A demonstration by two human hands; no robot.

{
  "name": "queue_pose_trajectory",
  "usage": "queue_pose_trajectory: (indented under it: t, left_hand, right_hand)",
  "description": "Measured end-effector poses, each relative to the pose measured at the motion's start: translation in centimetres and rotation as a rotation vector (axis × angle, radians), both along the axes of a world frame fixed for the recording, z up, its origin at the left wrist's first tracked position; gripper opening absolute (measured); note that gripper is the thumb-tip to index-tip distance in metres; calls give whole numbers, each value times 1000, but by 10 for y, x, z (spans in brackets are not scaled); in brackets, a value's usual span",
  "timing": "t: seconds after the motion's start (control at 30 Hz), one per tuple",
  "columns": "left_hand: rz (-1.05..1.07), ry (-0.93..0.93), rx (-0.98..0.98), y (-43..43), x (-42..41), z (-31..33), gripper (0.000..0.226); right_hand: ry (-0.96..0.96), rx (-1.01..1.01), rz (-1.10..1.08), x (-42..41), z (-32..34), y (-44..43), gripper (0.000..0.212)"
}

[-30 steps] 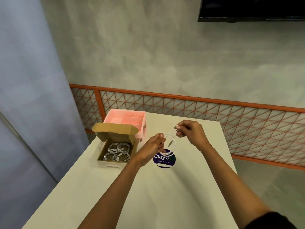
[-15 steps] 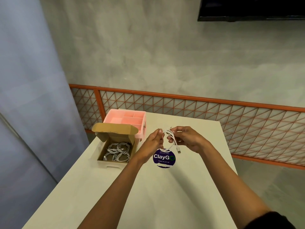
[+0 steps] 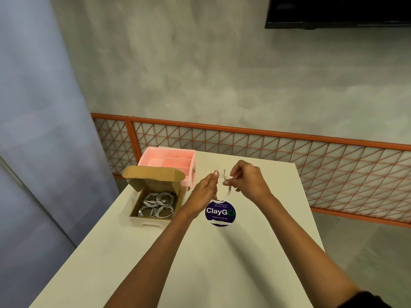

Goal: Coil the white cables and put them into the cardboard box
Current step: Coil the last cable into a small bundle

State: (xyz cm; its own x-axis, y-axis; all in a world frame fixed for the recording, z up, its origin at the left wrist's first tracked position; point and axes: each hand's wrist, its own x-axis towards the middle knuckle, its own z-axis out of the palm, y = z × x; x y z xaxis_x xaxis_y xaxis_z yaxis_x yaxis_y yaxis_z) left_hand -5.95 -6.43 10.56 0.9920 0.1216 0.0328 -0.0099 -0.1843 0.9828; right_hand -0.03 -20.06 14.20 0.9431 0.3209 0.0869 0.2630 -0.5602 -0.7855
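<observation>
Right hand (image 3: 246, 182): fingers curled, pinching white cable (image 3: 223, 177). Cable is blurred loop strung between both hands, above table (image 3: 244, 263). Left hand (image 3: 203, 191): just left of cable, fingers near straight, tips at strand; grip or mere touch, cannot tell. Cardboard box (image 3: 146, 220): open, left of left hand, coiled cables (image 3: 158, 204) inside. Pink organizer (image 3: 169, 160): beyond box. Round ClayGo sticker (image 3: 220, 213): on table, nearer than both hands.

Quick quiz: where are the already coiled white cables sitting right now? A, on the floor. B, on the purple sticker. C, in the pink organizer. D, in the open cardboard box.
D: the coiled white cables lie inside the open cardboard box; the pink organizer behind it shows only bare compartments.
</observation>
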Motion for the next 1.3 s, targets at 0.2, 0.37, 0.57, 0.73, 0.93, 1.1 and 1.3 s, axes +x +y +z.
queue_pose_trajectory:
  t: [0.2,0.37,0.57,0.73,0.93,1.1,1.3]
  left_hand:
    - [75,-33,21,0,2,-4,41]
    - [48,-22,-18,3,3,-6,40]
    - [26,-12,65,11,3,-5,40]
    - [73,-52,198,9,4,-10,37]
    - [106,-80,206,10,5,-15,32]
    - [70,-113,207,8,1,-12,31]
    - [37,-116,200,7,-2,-10,30]
  right_hand:
    - [-35,-121,-1,-11,-5,6,15]
    - [-47,-258,49,-14,-7,12,23]
    - [-175,-428,240,-14,-9,9,42]
    - [-256,-423,289,-10,-2,5,38]
    - [-65,-182,288,-9,9,-1,31]
    - [149,9,271,-11,12,-8,28]
    - [216,84,224,-6,16,-17,24]
